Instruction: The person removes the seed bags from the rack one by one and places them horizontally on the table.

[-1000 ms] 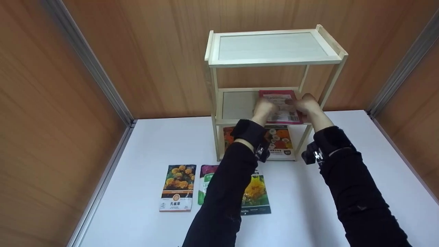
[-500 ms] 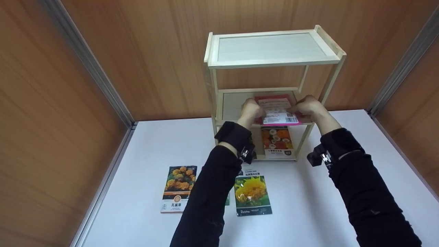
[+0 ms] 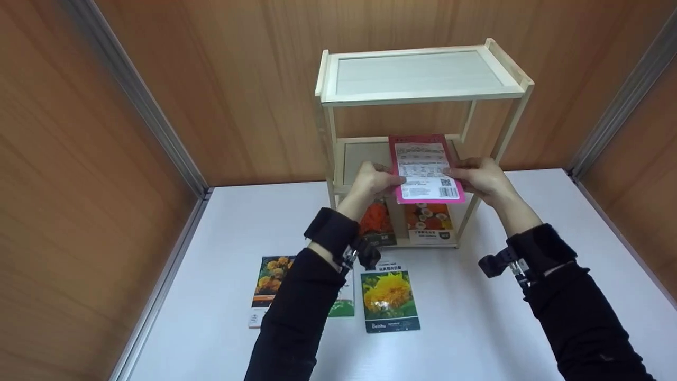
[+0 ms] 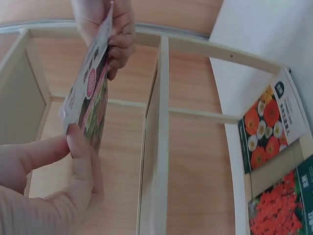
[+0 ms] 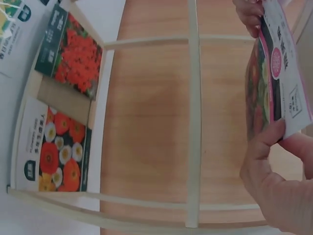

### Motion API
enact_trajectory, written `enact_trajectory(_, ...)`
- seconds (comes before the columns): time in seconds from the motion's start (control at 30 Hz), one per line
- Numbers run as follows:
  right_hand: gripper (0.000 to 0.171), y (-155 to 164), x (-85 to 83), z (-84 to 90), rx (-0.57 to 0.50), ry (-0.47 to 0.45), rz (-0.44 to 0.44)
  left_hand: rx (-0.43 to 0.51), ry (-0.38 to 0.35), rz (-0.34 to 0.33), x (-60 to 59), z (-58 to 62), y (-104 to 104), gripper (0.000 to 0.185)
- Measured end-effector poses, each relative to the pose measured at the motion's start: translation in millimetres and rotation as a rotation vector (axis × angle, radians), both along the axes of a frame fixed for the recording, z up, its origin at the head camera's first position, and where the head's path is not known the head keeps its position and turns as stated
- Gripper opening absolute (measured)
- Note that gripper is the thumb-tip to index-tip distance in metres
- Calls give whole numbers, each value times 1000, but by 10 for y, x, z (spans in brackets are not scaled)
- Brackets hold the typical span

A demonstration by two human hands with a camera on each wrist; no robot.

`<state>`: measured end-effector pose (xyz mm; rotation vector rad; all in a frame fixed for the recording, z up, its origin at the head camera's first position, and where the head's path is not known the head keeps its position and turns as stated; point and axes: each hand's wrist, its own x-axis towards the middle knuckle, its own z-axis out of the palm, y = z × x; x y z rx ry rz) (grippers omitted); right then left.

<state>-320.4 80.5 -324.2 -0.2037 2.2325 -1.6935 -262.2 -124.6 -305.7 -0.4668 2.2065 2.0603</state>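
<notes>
Both hands hold one flat, glossy pink-edged seed packet [image 3: 426, 169] upright in the air, just in front of the middle shelf of a small pale wooden rack [image 3: 423, 95], its white printed back with barcode and QR square turned to the head camera. The left hand [image 3: 373, 180] pinches the packet's left edge between thumb and curled fingers; the right hand [image 3: 478, 174] pinches the right edge the same way, so the thin rectangular sachet spans the gap between them. From the left wrist the packet [image 4: 88, 93] shows edge-on, slightly bowed, its flowered front facing the rack. The rack is made of slim square unpainted slats, with a rimmed, tray-like top shelf. On its bottom shelf, below the hands, lie two more flat packets: one printed with red flowers [image 5: 71, 54] and one with mixed orange and white blooms [image 5: 56, 152]. On the smooth white table [image 3: 476, 317], nearer the person than the hands, lie a packet showing a large yellow flower [image 3: 390, 301], a marigold packet [image 3: 272, 286] to its left, and a green one [image 3: 341, 307] mostly hidden by the black left sleeve [image 3: 296, 317]. Grained wood-look panels with metal trim wall the table in.
</notes>
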Motion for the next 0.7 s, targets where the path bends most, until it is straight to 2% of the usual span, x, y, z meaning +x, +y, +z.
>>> enact_trajectory(0.1,61,3,111,-96,-23,55,-19,0,25,-44,98,-88,-44,41)
enact_trajectory(0.27,51,-2,323,-246,-71,131,-63,50,107,-80,290,-278,-56,28)
enact_trajectory(0.43,44,-50,501,-461,-73,199,-128,32,206,-73,456,-575,-76,21)
enact_trajectory(0.53,41,-83,610,-596,-78,222,-153,8,226,-54,560,-772,-83,20)
enact_trajectory(0.7,36,-95,775,-824,-110,233,-182,40,252,-45,732,-1063,-69,22)
